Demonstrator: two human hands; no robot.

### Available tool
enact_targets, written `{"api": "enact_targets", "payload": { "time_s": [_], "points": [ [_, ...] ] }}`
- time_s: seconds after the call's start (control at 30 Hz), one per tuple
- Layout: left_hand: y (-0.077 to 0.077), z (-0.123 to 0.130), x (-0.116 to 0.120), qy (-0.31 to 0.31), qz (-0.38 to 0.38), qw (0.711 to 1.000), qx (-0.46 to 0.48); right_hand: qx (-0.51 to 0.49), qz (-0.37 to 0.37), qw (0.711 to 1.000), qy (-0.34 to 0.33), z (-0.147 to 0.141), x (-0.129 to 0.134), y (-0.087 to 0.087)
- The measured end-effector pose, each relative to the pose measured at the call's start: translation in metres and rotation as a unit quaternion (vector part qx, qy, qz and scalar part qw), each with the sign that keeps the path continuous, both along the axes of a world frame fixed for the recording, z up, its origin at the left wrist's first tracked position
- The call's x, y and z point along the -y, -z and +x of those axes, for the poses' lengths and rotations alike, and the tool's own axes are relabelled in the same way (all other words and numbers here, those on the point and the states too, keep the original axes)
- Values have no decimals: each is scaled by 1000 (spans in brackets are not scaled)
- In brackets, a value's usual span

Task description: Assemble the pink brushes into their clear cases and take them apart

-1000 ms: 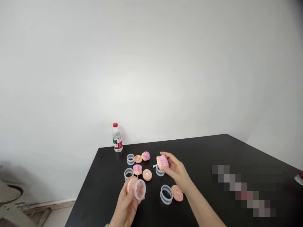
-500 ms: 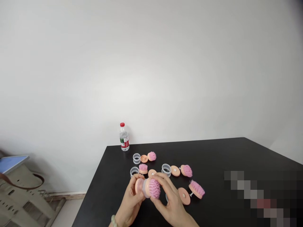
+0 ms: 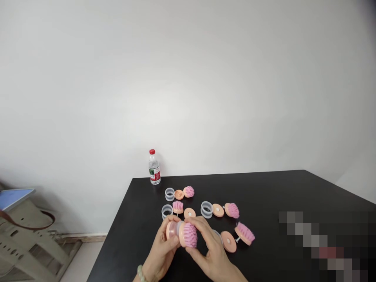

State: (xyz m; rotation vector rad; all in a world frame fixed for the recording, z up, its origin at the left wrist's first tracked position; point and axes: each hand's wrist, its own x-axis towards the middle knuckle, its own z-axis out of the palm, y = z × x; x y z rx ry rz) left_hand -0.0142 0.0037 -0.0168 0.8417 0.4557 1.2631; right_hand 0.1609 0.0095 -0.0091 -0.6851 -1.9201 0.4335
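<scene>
Between my two hands is a small round brush [image 3: 189, 235] with pink bristles, a peach rim and a translucent body. My left hand [image 3: 163, 246] is closed around its peach cap end and clear middle. My right hand [image 3: 210, 246] grips the rim at the bristle end with thumb and fingers. Just beyond lie loose parts: a clear ring [image 3: 167, 211], a pink bristle head [image 3: 178, 207] and a peach disc [image 3: 189, 213]. Right of my right hand are another peach disc [image 3: 228, 241] and a bristle head with a white stem [image 3: 244, 234]. A clear ring there is partly hidden by that hand.
Farther back on the black table [image 3: 264, 192] lie more rings, discs and bristle heads. A water bottle [image 3: 154, 168] with a red cap stands near the wall. At left is a beige frame [image 3: 26, 235] with a blue top. Pixelated blocks cover the lower right.
The brush has shifted slightly left in my hands, both still holding it. More of the clear ring beside my right hand shows. The view has tilted a little.
</scene>
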Motion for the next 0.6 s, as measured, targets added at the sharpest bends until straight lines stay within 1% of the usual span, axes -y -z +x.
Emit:
{"api": "enact_targets", "payload": {
  "time_s": [0.23,0.33,0.43,0.6],
  "points": [
    [0,0,1,11,9,1000,-9,4,-12,1000,-1,1,1,-2],
    [0,0,1,11,6,1000,-18,-1,-8,1000,-4,2,0,0],
    [-1,0,1,11,5,1000,-26,-1,5,1000,0,2,-1,5],
    [-4,0,1,9,2,1000,-26,20,39,999,32,4,-2,11]
  ]
}}
